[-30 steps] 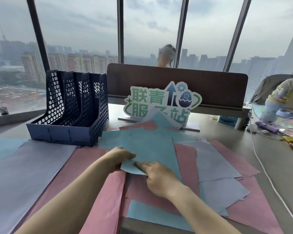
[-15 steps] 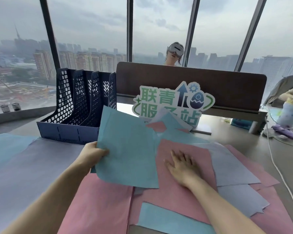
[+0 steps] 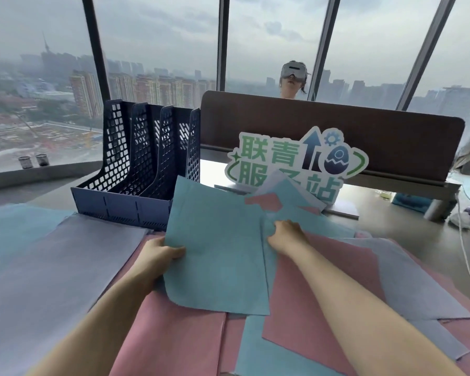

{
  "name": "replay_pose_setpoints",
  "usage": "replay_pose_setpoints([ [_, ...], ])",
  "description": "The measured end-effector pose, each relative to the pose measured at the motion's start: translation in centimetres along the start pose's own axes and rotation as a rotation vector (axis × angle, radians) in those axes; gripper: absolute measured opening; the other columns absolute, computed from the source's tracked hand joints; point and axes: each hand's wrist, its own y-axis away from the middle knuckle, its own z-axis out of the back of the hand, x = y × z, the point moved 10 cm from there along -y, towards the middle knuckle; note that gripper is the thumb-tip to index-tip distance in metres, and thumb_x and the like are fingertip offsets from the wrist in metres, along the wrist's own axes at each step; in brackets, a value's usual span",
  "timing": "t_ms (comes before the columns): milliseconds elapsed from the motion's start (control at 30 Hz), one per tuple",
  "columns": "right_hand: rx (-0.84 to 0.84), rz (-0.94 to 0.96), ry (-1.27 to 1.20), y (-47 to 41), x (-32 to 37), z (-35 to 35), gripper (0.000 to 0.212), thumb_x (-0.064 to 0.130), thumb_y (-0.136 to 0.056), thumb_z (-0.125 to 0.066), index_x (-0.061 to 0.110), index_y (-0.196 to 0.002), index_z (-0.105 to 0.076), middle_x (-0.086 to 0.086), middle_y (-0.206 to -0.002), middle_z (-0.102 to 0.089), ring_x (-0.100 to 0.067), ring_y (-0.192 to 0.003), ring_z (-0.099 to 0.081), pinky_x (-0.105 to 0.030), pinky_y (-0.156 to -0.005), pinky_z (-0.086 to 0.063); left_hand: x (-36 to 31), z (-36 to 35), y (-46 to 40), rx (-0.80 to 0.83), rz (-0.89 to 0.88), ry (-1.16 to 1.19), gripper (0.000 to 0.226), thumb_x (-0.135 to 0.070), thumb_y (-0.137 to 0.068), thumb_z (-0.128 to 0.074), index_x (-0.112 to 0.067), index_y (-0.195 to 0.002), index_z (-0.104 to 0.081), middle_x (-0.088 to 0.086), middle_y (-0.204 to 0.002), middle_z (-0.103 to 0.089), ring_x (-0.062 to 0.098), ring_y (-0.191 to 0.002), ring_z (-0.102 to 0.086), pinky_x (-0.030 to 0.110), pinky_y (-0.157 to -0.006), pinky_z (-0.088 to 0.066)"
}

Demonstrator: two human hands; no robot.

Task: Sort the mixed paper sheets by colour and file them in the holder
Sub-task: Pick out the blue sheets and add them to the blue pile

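Two bare forearms come in from the near edge of the view, and no sleeve or cuff shows on either of them as far up as can be seen. The left hand (image 3: 158,257) wears no glove, and neither a ring nor a watch or strap is visible on it or its wrist. The right hand (image 3: 288,236) is likewise ungloved, its wrist plain and unbanded. The fingernails that show look short; whether they are painted cannot be told.
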Motion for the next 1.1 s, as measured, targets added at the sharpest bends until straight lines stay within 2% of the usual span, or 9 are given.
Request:
replay_pose_setpoints([
  [167, 0.164, -0.159, 0.063, -3.1, -0.4, -0.9, 0.076, 0.061, -0.063, -0.077, 0.015, -0.121, -0.060, -0.009, -0.122, -0.064, -0.030, -0.110, -0.062, -0.037, -0.095, -0.050, 1.1, 0.5, -0.1, -0.022, 0.015, -0.003, 0.016, 0.006, -0.085, -0.062, -0.008, -0.092, -0.067, 0.011, -0.088, -0.075, 0.031, -0.079, -0.072, 0.035, -0.068, -0.057],
  [300, 0.266, -0.236, 0.063, -4.1, -1.2, -1.2, 0.069, 0.047, -0.068, -0.084, 0.008, -0.120, -0.061, -0.010, -0.116, -0.064, -0.028, -0.104, -0.064, -0.035, -0.091, -0.051, 1.4, 0.7, -0.4, -0.017, 0.016, 0.020, 0.016, 0.004, -0.086, -0.062, -0.008, -0.096, -0.067, 0.012, -0.091, -0.075, 0.032, -0.081, -0.073, 0.036, -0.070, -0.058],
  [367, 0.282, -0.254, 0.083, -3.8, -1.3, -0.7, 0.051, 0.037, -0.078, -0.080, 0.006, -0.114, -0.062, -0.009, -0.107, -0.062, -0.024, -0.094, -0.061, -0.028, -0.080, -0.047, 1.3, 0.5, -0.4, -0.003, 0.022, 0.031, 0.016, 0.004, -0.087, -0.062, -0.006, -0.099, -0.067, 0.014, -0.093, -0.075, 0.034, -0.082, -0.073, 0.039, -0.071, -0.059],
  [500, 0.182, -0.273, 0.010, -3.9, -1.4, -0.6, 0.033, 0.028, -0.076, -0.081, 0.009, -0.093, -0.060, -0.008, -0.091, -0.064, -0.023, -0.083, -0.063, -0.026, -0.073, -0.047, 1.4, 0.4, -0.5, 0.018, 0.050, 0.064, 0.015, 0.004, -0.088, -0.062, -0.005, -0.100, -0.065, 0.015, -0.093, -0.074, 0.033, -0.079, -0.073, 0.036, -0.066, -0.059],
  [633, 0.137, -0.297, -0.036, -4.0, -1.4, -1.4, 0.057, 0.045, -0.061, -0.084, 0.017, -0.105, -0.060, -0.007, -0.112, -0.066, -0.028, -0.105, -0.064, -0.039, -0.096, -0.050, 1.4, 0.5, -0.4, 0.027, 0.066, 0.074, 0.017, 0.003, -0.087, -0.063, -0.004, -0.103, -0.065, 0.016, -0.094, -0.075, 0.034, -0.082, -0.073, 0.037, -0.069, -0.058],
  [767, 0.184, -0.339, -0.019, -4.8, -1.1, -1.8, 0.076, 0.040, -0.068, -0.084, 0.009, -0.131, -0.056, -0.010, -0.130, -0.060, -0.029, -0.116, -0.061, -0.043, -0.101, -0.049, 1.5, 0.5, -0.3, 0.026, 0.070, 0.085, 0.015, 0.005, -0.087, -0.063, -0.004, -0.099, -0.065, 0.017, -0.093, -0.075, 0.035, -0.081, -0.072, 0.039, -0.071, -0.058],
  [867, 0.201, -0.281, 0.031, -4.4, 0.2, -1.1, 0.052, 0.034, -0.086, -0.072, 0.003, -0.126, -0.059, -0.011, -0.124, -0.063, -0.025, -0.117, -0.061, -0.033, -0.097, -0.049, 1.4, 0.5, -0.2, 0.023, 0.069, 0.091, 0.014, 0.005, -0.088, -0.063, -0.005, -0.096, -0.065, 0.016, -0.092, -0.075, 0.034, -0.079, -0.072, 0.039, -0.071, -0.058],
  [967, 0.151, -0.222, -0.004, -5.0, 0.3, -0.8, 0.019, 0.022, -0.086, -0.068, 0.007, -0.093, -0.059, -0.009, -0.084, -0.062, -0.026, -0.094, -0.066, -0.032, -0.079, -0.052, 1.2, 0.6, -0.1, 0.021, 0.067, 0.106, 0.012, 0.004, -0.088, -0.063, -0.007, -0.093, -0.065, 0.015, -0.089, -0.075, 0.031, -0.075, -0.073, 0.035, -0.063, -0.059],
  [1100, -0.260, -0.133, -0.129, -5.1, -1.4, 4.1, 0.006, 0.016, -0.086, -0.054, 0.016, -0.091, -0.059, -0.012, -0.096, -0.066, -0.033, -0.094, -0.064, -0.034, -0.075, -0.046, 1.2, 0.7, -0.2, 0.029, 0.049, 0.097, 0.013, 0.003, -0.087, -0.064, -0.003, -0.098, -0.066, 0.015, -0.089, -0.075, 0.031, -0.075, -0.073, 0.034, -0.064, -0.058],
])
